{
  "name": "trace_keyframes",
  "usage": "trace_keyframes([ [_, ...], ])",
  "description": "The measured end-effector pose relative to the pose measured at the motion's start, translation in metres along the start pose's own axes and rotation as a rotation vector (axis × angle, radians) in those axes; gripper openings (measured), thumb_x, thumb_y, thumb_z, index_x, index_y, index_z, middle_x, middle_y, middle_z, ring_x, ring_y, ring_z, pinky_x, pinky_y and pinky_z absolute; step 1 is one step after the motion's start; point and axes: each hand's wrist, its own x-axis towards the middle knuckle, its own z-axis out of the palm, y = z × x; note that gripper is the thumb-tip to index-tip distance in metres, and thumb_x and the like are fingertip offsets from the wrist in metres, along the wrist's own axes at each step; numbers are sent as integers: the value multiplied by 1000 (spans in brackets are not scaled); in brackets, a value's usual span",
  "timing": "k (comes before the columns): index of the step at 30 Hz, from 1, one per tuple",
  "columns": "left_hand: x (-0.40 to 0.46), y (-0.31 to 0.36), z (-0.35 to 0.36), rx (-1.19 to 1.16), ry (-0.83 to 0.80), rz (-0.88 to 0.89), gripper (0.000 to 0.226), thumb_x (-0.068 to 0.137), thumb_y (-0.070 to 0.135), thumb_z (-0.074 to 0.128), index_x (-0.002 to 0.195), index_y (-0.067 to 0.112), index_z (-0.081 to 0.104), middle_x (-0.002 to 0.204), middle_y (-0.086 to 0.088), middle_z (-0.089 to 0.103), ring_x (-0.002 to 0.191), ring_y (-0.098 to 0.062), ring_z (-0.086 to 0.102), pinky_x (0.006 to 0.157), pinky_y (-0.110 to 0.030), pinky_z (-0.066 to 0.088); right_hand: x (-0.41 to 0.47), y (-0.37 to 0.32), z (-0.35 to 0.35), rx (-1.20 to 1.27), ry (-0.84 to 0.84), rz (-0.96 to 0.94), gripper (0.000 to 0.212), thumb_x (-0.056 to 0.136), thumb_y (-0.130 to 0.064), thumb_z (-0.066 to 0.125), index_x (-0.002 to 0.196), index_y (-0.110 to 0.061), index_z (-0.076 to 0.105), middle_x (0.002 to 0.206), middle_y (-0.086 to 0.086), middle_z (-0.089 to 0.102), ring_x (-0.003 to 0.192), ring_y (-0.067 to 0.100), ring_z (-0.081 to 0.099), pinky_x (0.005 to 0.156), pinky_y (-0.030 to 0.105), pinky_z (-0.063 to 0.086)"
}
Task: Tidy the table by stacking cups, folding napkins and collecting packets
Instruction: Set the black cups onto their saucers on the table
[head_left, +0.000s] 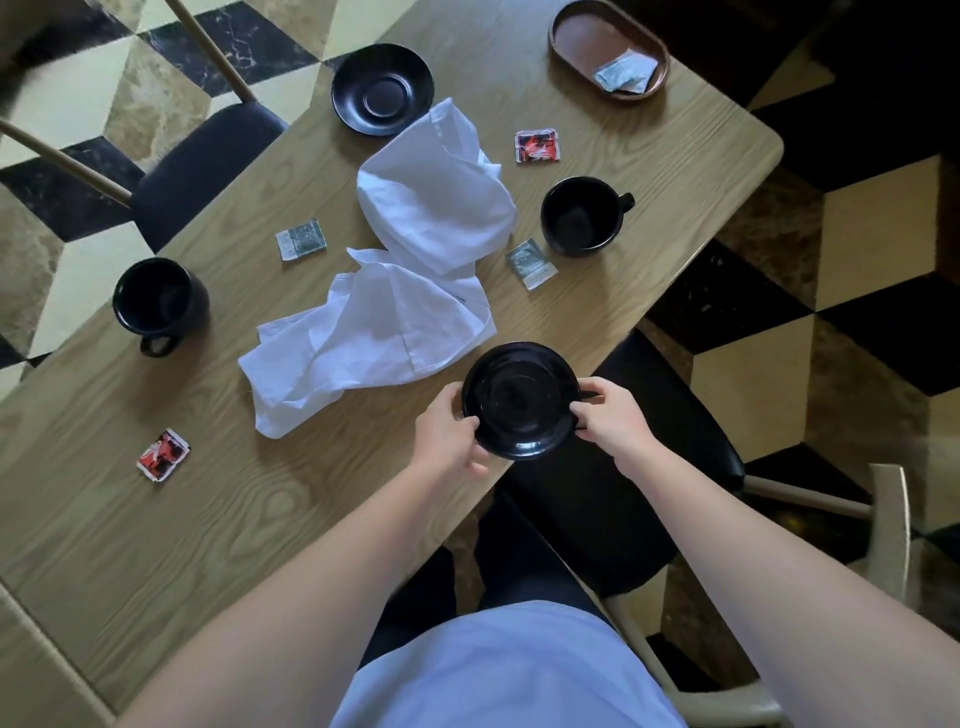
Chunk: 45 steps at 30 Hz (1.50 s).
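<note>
My left hand (451, 431) and my right hand (613, 413) hold a black saucer (521, 400) by its two sides at the near edge of the wooden table (130, 519). Two crumpled white napkins lie in the middle, one nearer me (374, 338) and one farther (436, 202). A black cup (160, 304) stands at the left and another black cup (583, 215) at the right. A second black saucer (382, 88) sits at the far side. Loose packets lie about: red ones (162, 454) (537, 146) and grey ones (301, 238) (531, 262).
A brown oval tray (582, 36) at the far right corner holds white packets (626, 73). Dark-seated chairs stand at the far left (202, 161) and at the right by my legs (675, 447). The floor is a checkered tile.
</note>
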Motion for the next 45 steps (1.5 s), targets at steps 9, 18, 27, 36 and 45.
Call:
trace_keyframes([
  [9, 9, -14, -4, -11, -4, -21, 58, 97, 0, 48, 143, 33, 45, 101, -8, 71, 62, -28, 75, 61, -41, 64, 3, 3, 7, 14, -15, 5, 29, 96, -5, 58, 115, -26, 65, 111, 6, 69, 99, 21, 69, 73, 26, 57],
  [18, -5, -44, -13, -27, 79, -14, 56, 97, -1, 52, 143, 30, 47, 114, -16, 66, 59, -23, 74, 56, -32, 62, 0, 11, 20, -83, -118, 3, 34, 97, -5, 60, 127, -19, 63, 114, 11, 66, 100, 23, 69, 80, 32, 60],
  [27, -9, -46, -14, -79, 88, -25, 55, 97, -1, 52, 141, 31, 49, 121, -14, 66, 60, -22, 75, 54, -28, 60, 2, 4, 21, -175, -154, 4, 34, 95, -4, 59, 126, -18, 63, 111, 9, 66, 95, 22, 70, 79, 34, 62],
  [36, -8, 0, -77, 598, 320, 141, 23, 89, 44, 46, 80, 24, 54, 73, 6, 62, 70, -19, 60, 60, -31, 48, 21, -60, 3, -896, -123, -206, 40, 92, -37, 57, 128, -21, 62, 121, 1, 69, 107, 20, 65, 89, 35, 54],
  [45, 112, 173, -162, -107, 336, 285, 14, 80, 20, 47, 86, 15, 57, 66, -3, 65, 40, -21, 65, 36, -22, 42, 96, -280, 58, -467, 54, -555, 13, 87, -16, 60, 90, -20, 72, 80, 2, 76, 72, 17, 73, 66, 32, 58],
])
